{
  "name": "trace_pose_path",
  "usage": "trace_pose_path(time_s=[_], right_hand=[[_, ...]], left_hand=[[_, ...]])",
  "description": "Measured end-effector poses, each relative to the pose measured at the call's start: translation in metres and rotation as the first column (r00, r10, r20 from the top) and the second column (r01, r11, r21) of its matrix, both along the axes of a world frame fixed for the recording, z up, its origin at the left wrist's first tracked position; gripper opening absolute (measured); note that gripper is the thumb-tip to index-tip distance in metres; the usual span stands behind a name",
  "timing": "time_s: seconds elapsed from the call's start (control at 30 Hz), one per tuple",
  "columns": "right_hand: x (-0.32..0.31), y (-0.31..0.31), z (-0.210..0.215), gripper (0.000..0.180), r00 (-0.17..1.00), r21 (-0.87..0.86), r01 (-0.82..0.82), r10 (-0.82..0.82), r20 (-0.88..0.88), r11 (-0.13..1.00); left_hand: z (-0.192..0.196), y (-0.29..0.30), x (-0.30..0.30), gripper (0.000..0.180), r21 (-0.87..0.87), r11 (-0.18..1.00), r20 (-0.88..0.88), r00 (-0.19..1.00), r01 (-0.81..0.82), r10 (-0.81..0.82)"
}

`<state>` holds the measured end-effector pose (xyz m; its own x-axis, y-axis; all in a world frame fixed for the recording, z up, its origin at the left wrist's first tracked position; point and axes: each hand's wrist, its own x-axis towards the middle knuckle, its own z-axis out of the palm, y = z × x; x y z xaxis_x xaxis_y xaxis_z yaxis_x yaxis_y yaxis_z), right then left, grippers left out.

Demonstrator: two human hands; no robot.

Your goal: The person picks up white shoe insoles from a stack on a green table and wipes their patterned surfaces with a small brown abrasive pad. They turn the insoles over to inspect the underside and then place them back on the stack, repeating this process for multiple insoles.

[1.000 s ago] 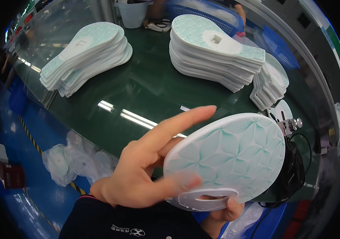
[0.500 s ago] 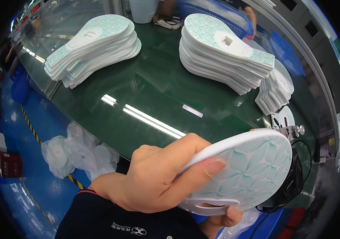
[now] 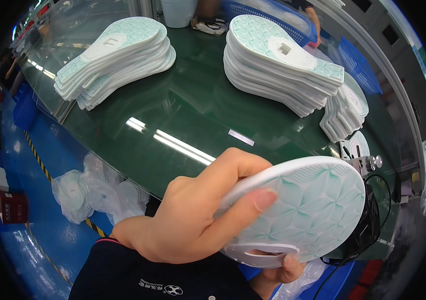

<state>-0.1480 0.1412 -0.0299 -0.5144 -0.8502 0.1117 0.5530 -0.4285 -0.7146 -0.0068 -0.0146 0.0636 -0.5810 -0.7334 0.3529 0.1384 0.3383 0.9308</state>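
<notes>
The white panel (image 3: pixel 318 205) with the pale green leaf pattern is positioned above the near right part of the green worktop (image 3: pixel 188 120), tilted, its patterned face toward the viewer. The left hand (image 3: pixel 198 215) grasps the panel at its left edge: the thumb lies flat on the patterned face, and the other fingers wrap over the rim and behind, where their tips are hidden. The right hand (image 3: pixel 287 271) grasps the lower edge, its thumb beside the white slotted section (image 3: pixel 273 248); its remaining fingers are partly hidden beneath.

Two stacks of paddle-shaped panels stand on the far side of the worktop: the left stack (image 3: pixel 118 60) and the right stack (image 3: pixel 280 72). A smaller stack (image 3: pixel 345 110) stands just beside the right stack. A metal fixture with round knobs (image 3: pixel 373 162) is located behind the right edge of the held panel, near a black cable (image 3: pixel 390 200). A pale strip (image 3: pixel 241 137) lies flat on the worktop, between the stacks and the hands. To the left, clear plastic bags (image 3: pixel 100 195) containing round pieces rest near the worktop edge, above the blue floor (image 3: pixel 48 170).
</notes>
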Motion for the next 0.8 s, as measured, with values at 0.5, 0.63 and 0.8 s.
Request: trace_pose_path(time_s=[0.5, 0.63, 0.8], right_hand=[[0.003, -0.009, 0.008, 0.07, 0.989, -0.204, 0.021, 0.01, 0.151, 0.979], [0.005, -0.011, 0.011, 0.069, 0.985, -0.217, 0.026, 0.012, 0.174, 0.976], [0.007, -0.012, 0.013, 0.068, 0.98, -0.186, 0.033, 0.005, 0.197, 0.982]], left_hand=[[-0.007, -0.002, 0.008, 0.04, 0.122, 0.927, -0.216, 0.921, 0.355, -0.324], [-0.007, 0.001, 0.007, 0.038, 0.045, 0.954, -0.195, 0.94, 0.295, -0.281], [-0.007, 0.004, 0.007, 0.036, 0.022, 0.974, -0.194, 0.957, 0.224, -0.216]])
